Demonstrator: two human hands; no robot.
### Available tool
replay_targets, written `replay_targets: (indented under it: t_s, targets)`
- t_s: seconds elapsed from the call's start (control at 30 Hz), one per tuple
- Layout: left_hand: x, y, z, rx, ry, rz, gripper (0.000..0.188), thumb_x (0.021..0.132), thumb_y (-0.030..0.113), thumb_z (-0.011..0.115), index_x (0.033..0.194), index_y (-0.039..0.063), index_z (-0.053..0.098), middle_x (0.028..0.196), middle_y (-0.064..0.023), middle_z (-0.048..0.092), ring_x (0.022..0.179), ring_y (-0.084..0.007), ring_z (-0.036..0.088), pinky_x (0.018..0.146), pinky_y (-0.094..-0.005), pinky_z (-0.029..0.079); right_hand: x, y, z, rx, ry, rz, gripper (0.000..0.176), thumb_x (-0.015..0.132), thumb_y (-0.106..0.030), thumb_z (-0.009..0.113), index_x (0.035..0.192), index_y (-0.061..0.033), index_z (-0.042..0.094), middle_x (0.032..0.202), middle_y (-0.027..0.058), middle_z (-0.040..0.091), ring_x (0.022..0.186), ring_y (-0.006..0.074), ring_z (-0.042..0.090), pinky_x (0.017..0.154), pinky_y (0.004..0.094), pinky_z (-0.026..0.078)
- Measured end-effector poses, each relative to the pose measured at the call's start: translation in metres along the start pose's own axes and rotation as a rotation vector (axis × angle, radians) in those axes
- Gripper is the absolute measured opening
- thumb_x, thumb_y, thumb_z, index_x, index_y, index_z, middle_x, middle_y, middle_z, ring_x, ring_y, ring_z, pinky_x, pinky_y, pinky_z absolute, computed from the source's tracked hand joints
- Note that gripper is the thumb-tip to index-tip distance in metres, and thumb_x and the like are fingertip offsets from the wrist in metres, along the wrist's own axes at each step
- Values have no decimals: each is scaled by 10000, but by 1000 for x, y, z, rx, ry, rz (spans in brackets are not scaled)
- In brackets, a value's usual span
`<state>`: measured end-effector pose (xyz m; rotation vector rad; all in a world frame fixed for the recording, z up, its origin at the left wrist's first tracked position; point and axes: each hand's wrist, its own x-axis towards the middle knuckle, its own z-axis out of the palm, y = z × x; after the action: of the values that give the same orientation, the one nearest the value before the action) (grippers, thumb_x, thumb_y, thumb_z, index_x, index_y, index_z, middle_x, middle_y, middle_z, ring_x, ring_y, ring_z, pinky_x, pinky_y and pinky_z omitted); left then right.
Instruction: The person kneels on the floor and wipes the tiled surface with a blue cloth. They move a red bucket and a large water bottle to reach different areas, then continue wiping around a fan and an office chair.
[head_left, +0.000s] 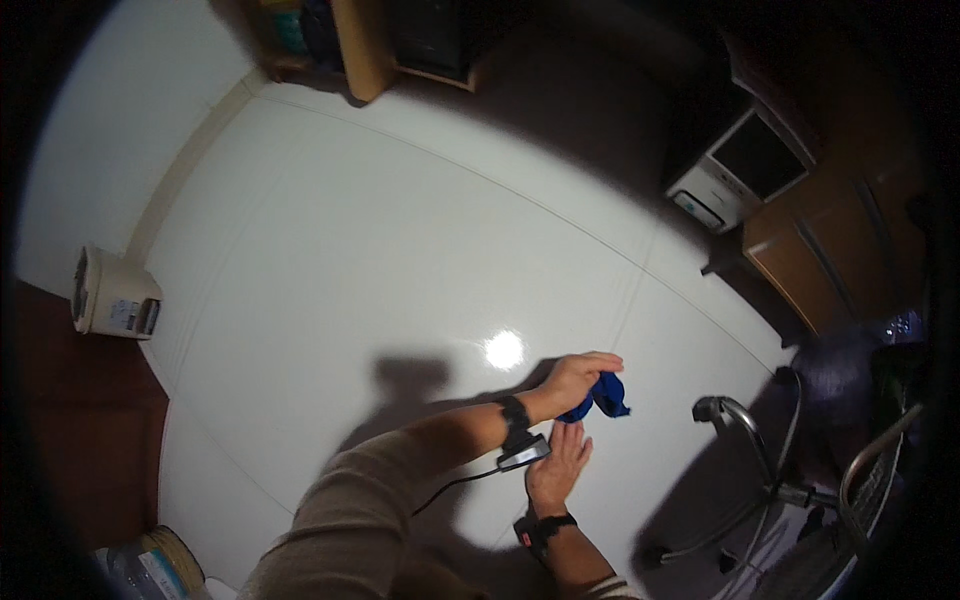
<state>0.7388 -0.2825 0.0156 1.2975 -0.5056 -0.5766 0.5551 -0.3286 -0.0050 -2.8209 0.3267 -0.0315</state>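
Observation:
A small bunched piece of blue cloth (610, 394) lies on or just above the white tiled floor. My left hand (576, 381) reaches across from the left and covers its upper side with straight fingers held together. The thumb and palm side are hidden, so a grip on the cloth cannot be made out. Just below, my right hand (556, 471) has its fingers spread and its back upward. Its fingertips come close to the cloth's lower edge; whether they touch is unclear. Black straps circle both wrists, and a small device (525, 453) hangs at the left one.
Glossy white floor tiles (360, 247) surround my hands. A tubular metal chair base (750, 435) stands at right, near a wooden drawer cabinet (810, 255) and a white computer case (720, 195). A cream bucket (120, 296) sits at the left wall. A black cable (457, 480) trails below my left forearm.

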Motion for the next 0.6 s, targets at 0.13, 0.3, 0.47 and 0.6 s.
replay_targets:
  t_s: [0.13, 0.3, 0.47, 0.6]
  targets:
    - [-47, 58, -140, -517, 324, -47, 480, 928, 34, 463, 1403, -41, 456, 1363, -170, 545, 1281, -263, 508, 1114, -402, 388, 2, -6, -1, -25, -9, 8, 541, 893, -118, 533, 1408, 10, 430, 1492, 228, 387, 1427, 381, 301, 1173, 569, 139]
    - [-139, 91, -335, -258, 1131, 197, 457, 918, -8, 402, 1358, 11, 528, 1354, -136, 549, 1256, -265, 506, 1112, -398, 378, 4, -9, -6, -13, -48, 23, 547, 891, -126, 530, 1408, 14, 421, 1493, 228, 384, 1419, 396, 299, 1162, 588, 134]
    - [-183, 54, -445, 163, 1387, -238, 538, 969, 61, 388, 1503, 28, 336, 1500, -184, 395, 1344, -309, 434, 1142, -381, 338, 5, -7, -7, -22, -86, 29, 568, 883, -139, 561, 1408, 16, 411, 1493, 225, 382, 1414, 404, 298, 1148, 616, 133]
    - [-119, 20, -481, 797, 1119, -457, 648, 964, 220, 467, 1515, -37, 241, 1587, -214, 242, 1483, -334, 194, 1215, -375, 137, 6, -5, -6, -31, -88, 29, 570, 883, -150, 529, 1413, 24, 415, 1475, 244, 400, 1399, 414, 321, 1153, 609, 136]
